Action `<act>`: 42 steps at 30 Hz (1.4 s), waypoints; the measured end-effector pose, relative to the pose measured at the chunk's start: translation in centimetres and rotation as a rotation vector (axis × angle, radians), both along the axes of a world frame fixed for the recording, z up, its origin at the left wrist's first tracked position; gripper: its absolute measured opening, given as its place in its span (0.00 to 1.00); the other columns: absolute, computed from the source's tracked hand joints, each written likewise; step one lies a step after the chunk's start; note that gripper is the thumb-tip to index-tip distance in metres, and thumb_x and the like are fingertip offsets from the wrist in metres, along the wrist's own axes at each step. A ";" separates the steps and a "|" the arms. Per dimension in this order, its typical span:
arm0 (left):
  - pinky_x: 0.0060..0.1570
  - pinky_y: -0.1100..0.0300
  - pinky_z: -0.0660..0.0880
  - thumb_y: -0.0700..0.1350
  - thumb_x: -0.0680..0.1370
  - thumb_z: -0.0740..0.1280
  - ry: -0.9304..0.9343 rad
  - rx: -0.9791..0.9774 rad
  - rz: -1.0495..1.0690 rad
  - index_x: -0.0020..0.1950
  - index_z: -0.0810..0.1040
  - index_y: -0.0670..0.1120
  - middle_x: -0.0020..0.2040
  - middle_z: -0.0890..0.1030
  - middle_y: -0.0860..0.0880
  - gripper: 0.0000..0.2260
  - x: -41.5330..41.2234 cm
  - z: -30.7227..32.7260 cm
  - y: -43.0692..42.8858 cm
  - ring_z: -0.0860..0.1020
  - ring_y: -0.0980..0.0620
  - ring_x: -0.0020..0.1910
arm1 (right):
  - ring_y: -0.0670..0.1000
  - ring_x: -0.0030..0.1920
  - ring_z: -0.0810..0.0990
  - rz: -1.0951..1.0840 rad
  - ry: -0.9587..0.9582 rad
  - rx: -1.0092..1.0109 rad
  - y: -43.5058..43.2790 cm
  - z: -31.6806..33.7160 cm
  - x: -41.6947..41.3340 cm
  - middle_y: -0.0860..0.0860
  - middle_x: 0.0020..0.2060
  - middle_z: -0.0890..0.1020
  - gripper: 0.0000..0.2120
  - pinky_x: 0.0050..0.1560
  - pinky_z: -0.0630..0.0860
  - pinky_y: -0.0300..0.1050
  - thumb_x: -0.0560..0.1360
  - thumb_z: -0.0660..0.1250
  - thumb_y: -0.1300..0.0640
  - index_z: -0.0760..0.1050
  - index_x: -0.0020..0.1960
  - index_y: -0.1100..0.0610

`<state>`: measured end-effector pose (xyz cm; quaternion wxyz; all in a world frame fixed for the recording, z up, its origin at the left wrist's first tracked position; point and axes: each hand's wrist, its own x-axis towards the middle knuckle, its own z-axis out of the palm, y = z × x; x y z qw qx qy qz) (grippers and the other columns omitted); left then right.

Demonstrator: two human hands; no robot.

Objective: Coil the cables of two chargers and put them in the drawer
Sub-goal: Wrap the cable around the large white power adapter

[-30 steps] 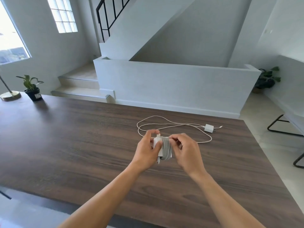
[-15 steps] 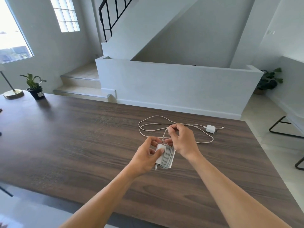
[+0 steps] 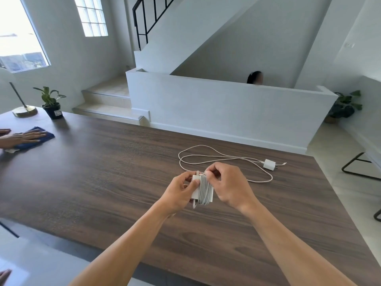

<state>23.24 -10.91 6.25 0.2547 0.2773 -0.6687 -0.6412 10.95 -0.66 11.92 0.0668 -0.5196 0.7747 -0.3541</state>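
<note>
two chargers. the first charger [image 3: 195,187], its wound cable [image 3: 206,190] round it, is over the table [image 3: 103,172]: left hand [image 3: 179,193] grips the block, right hand [image 3: 228,184] pinches the cable's top. the second charger [image 3: 269,164] lies far right, its loose cable [image 3: 206,156] sprawled on the table.

Right hand [image 3: 228,186] has returned onto the wound charger [image 3: 204,189].

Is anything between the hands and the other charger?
Nothing visible. Its cable lies on the table just past the right hand, but that hand and the left hand hold the wound charger.
</note>
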 end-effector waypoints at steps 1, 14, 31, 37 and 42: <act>0.42 0.46 0.80 0.42 0.80 0.64 0.001 -0.001 -0.006 0.59 0.77 0.47 0.50 0.78 0.40 0.08 0.0 0.1 -0.1 0.80 0.47 0.44 | 0.44 0.39 0.80 -0.003 -0.021 0.001 0.3 -0.1 0.0 0.43 0.37 0.83 0.06 0.44 0.78 0.48 0.77 0.65 0.50 0.80 0.45 0.50; 0.35 0.51 0.80 0.44 0.80 0.64 0.042 0.066 0.135 0.61 0.75 0.43 0.56 0.76 0.43 0.11 -2.3 -1.2 1.1 0.82 0.50 0.41 | 0.40 0.37 0.77 -0.098 -0.103 -0.077 1.7 -1.8 -1.6 0.46 0.40 0.83 0.04 0.39 0.69 0.26 0.75 0.70 0.58 0.83 0.47 0.54; 0.33 0.52 0.81 0.42 0.80 0.65 0.003 0.041 0.221 0.56 0.74 0.47 0.47 0.78 0.45 0.06 -2.8 -3.2 2.0 0.80 0.50 0.39 | 0.48 0.32 0.82 -0.332 -0.579 -0.112 -0.2 -6.6 -2.0 0.51 0.30 0.83 0.05 0.40 0.83 0.46 0.74 0.70 0.62 0.82 0.40 0.57; 0.28 0.58 0.78 0.41 0.79 0.65 -0.007 0.022 0.269 0.54 0.73 0.48 0.50 0.77 0.45 0.05 -2.5 -4.1 1.8 0.77 0.53 0.37 | 0.47 0.41 0.82 -0.329 -0.467 -0.167 -0.3 -8.2 -0.4 0.48 0.39 0.85 0.04 0.48 0.77 0.41 0.74 0.70 0.60 0.84 0.45 0.54; 0.28 0.57 0.77 0.41 0.78 0.65 -0.006 0.049 0.311 0.54 0.73 0.47 0.51 0.77 0.44 0.06 -2.4 -4.3 1.5 0.77 0.53 0.37 | 0.48 0.38 0.82 -0.341 -0.500 -0.185 -0.4 -8.7 0.3 0.48 0.38 0.86 0.04 0.48 0.80 0.47 0.73 0.71 0.59 0.85 0.46 0.54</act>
